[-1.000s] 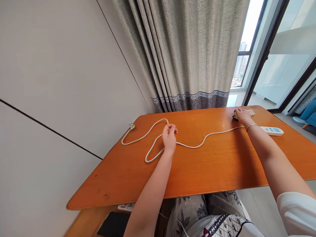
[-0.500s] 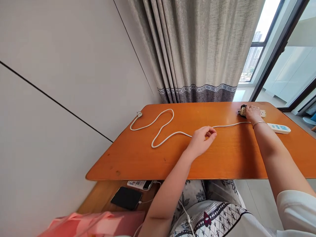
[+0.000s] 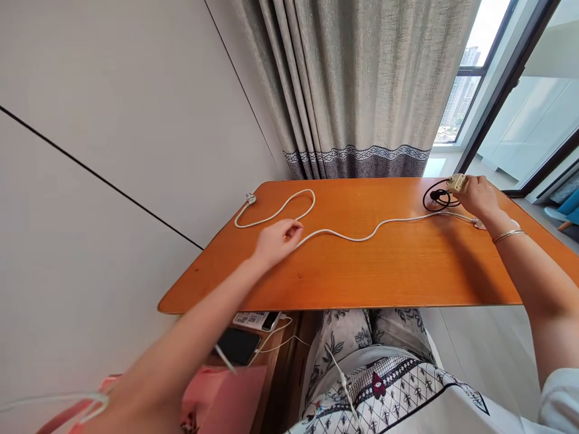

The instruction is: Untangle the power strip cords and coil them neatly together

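A long white cable snakes across the orange table, ending in a plug at the far left corner. My left hand rests on the table with curled fingers pinched on the cable near its loop. My right hand is at the far right and grips a small beige socket block, lifted slightly off the table. A thin black cord coils beside that block. The white power strip is mostly hidden behind my right wrist.
A grey curtain hangs behind the table, a plain wall stands to the left, and a glass door is on the right. Below the table's near left edge lie a black phone with a charging lead, a small white device and something pink.
My left hand went right along the cable, then back left to near the loop. My right hand lifted the beige block, uncovering the black cord coil. The cable has straightened and the loop shrunk.
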The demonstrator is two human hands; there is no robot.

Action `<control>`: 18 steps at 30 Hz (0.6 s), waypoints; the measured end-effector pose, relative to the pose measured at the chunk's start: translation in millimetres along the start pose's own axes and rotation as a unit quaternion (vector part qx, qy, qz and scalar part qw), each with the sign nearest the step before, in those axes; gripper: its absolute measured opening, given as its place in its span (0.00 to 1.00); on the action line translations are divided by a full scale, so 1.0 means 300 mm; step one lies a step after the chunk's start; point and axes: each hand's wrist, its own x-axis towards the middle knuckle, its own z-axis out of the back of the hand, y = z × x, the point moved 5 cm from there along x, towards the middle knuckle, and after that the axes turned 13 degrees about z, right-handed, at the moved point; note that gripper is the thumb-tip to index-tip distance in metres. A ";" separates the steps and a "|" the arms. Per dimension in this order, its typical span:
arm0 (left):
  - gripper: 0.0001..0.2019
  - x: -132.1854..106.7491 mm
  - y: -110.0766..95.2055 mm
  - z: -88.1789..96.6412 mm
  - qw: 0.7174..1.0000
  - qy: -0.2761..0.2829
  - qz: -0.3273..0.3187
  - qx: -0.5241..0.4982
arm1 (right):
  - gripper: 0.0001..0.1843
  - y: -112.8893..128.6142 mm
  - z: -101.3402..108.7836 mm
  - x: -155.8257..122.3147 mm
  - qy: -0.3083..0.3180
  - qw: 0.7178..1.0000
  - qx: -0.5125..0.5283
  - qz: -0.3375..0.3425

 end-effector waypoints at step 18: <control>0.44 -0.038 -0.474 -0.441 0.964 0.180 -0.058 -0.185 | 0.31 0.535 0.546 -0.180 -0.189 0.890 0.293 0.293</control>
